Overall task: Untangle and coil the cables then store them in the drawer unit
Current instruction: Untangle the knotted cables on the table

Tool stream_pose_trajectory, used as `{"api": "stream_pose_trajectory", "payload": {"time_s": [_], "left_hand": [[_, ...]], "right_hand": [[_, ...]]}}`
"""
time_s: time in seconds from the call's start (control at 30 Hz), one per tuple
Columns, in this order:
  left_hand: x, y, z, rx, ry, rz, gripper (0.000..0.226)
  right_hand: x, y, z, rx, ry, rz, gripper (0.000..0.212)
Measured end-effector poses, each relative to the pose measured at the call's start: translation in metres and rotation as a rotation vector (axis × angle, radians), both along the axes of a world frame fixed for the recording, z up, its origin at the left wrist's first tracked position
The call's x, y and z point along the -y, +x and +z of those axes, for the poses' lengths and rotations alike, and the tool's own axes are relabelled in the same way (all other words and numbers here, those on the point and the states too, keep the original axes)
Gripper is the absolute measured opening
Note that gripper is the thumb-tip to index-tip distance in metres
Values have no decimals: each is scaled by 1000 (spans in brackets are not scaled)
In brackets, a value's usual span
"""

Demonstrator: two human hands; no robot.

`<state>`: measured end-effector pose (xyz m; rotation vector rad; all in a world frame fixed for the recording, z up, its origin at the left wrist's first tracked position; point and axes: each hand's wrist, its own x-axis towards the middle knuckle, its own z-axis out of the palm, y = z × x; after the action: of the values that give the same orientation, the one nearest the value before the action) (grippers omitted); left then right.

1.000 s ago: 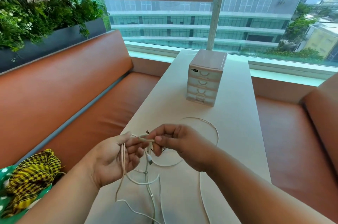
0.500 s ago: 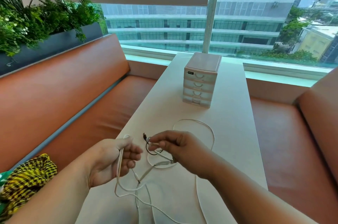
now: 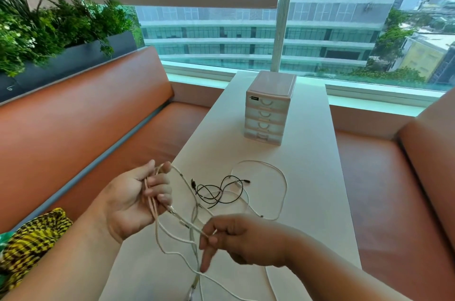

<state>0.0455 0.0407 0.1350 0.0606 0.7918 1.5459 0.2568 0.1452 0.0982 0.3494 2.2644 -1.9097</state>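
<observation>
White table (image 3: 315,214) by a window (image 3: 332,42). My left hand (image 3: 130,199) curls round loops of white cable (image 3: 189,224); my right hand (image 3: 241,239) pinches one strand. Judged light, limp, tangle-prone; best taken near a plug. One black cable (image 3: 221,190) lies beyond; white ones uncountable. One drawer unit (image 3: 268,108), four drawers.

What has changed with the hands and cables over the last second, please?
The right hand has drawn back toward the person, pulling a pinched strand of the white cable away from the left hand, so the hands now sit apart. The black cable now lies uncovered on the table. The left hand still grips its loops; the drawer unit stays closed.
</observation>
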Motion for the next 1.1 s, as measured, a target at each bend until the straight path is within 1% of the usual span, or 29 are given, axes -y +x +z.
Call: {"api": "stream_pose_trajectory", "payload": {"time_s": [0.03, 0.1, 0.17, 0.23, 0.3, 0.33, 0.43, 0.5, 0.57, 0.6, 0.63, 0.67, 0.7, 0.73, 0.77, 0.83, 0.93, 1.03, 1.1], "left_hand": [[1, -1, -1, -44, -19, -12, 47], [1, 3, -5, -155, -96, 3, 27], [1, 5, -13, -192, -118, 42, 32], [1, 2, -19, -148, -59, 102, 20], [3, -8, -24, -83, 23, 181, 33], [5, -13, -25, -65, 45, 206, 33], [11, -17, -24, -37, 47, 163, 18], [12, -15, -22, -48, 57, 130, 18], [13, -23, -25, -88, 78, 146, 12], [13, -28, -28, -71, 120, 117, 11], [13, -33, -30, -26, 182, 27, 20], [15, -36, -35, 25, 210, -52, 37], [18, -40, -42, 19, 189, -68, 52], [22, -41, -47, -11, 162, -81, 61], [24, -42, -51, -27, 165, -109, 65], [27, -34, -51, -61, 208, -162, 69], [33, -26, -55, -64, 173, -170, 75], [34, -34, -56, -39, 209, -232, 71], [39, -45, -59, -126, 201, -171, 71]], "right_hand": [[-1, 3, -3, 26, -12, 6, 15], [-5, 9, -6, 56, -67, 8, 19], [-10, 13, -8, 83, -123, 22, 20], [-16, 17, -11, 140, -104, 36, 19], [-21, 23, -17, 204, -28, 18, 20], [-24, 26, -21, 222, -5, -11, 22], [-33, 35, -32, 270, 49, -61, 32], [-37, 38, -38, 326, 85, -45, 41], [-39, 40, -42, 397, 126, -11, 50], [-40, 41, -44, 430, 148, -10, 54], [-41, 43, -47, 458, 155, -24, 57], [-42, 44, -48, 486, 149, -42, 60], [-43, 45, -51, 523, 146, -51, 64], [-44, 45, -53, 575, 158, -48, 68], [-45, 45, -54, 633, 187, -34, 71], [-45, 42, -60, 722, 283, -1, 70], [-47, 38, -71, 797, 357, 26, 58], [-50, 45, -87, 905, 503, 75, 48], [-52, 53, -99, 918, 571, 25, 40]]}}
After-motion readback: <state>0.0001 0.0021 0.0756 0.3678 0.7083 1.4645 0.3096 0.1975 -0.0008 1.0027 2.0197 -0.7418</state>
